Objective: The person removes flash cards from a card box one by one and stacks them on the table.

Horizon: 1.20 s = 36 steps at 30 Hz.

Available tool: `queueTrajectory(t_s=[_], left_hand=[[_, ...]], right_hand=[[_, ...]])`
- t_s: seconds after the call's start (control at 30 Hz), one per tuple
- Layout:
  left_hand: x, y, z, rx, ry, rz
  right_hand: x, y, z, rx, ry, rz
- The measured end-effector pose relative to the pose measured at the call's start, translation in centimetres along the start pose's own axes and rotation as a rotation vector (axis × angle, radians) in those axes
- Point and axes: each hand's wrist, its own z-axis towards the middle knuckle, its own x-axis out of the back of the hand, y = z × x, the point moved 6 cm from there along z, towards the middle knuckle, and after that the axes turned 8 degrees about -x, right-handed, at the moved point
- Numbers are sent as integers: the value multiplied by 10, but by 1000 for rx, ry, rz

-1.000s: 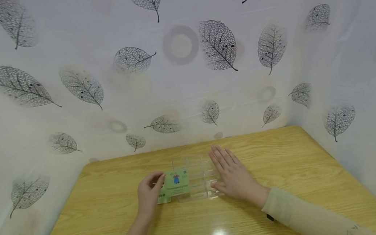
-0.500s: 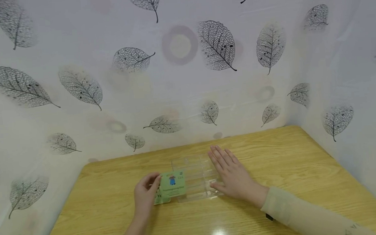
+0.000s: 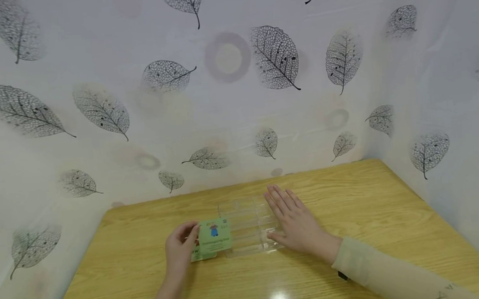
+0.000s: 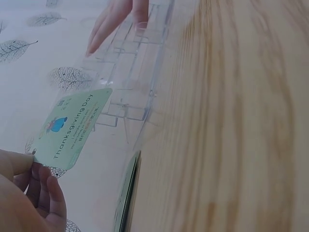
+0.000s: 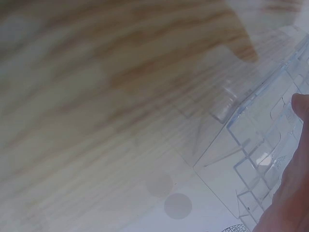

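In the head view my left hand [image 3: 177,251] pinches a green card [image 3: 215,240] by its left edge, between thumb and fingers. The left wrist view shows its printed words "Thanksgiving Day" and a small figure in blue. Below and partly behind it, a stack of green cards [image 4: 126,193] lies on the table. To the right sits a clear plastic divided organizer [image 3: 245,232] with several compartments. My right hand [image 3: 296,224] rests on its right side, fingers straight and thumb apart. That hand hides part of the organizer.
The wood-grain table [image 3: 127,268] reaches back to a pale curtain [image 3: 228,113] printed with leaves, which also hangs along both sides. A dark object [image 3: 342,275] shows under the right sleeve.
My left hand has moved left with the card, sliding it away from the organizer and uncovering more of its left side. The card stack has extended slightly left. My right hand stays put.
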Motion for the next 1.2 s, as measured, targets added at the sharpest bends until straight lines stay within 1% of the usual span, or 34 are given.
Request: queueTrajectory(t_s=[0.1, 0.33, 0.6, 0.9, 1.07, 1.2], left_hand=[[2, -2, 1, 3, 9, 7], [7, -4, 2, 24, 16, -6], [13, -7, 1, 41, 21, 22], [21, -11, 2, 34, 33, 32], [24, -12, 3, 29, 48, 53], [27, -12, 4, 39, 58, 79]], right_hand=[[-1, 0, 0, -2, -11, -4], [0, 0, 0, 1, 1, -16], [0, 0, 1, 0, -13, -14], [-2, 0, 0, 2, -4, -3], [-3, 0, 0, 0, -4, -6], [-2, 0, 1, 2, 0, -7]])
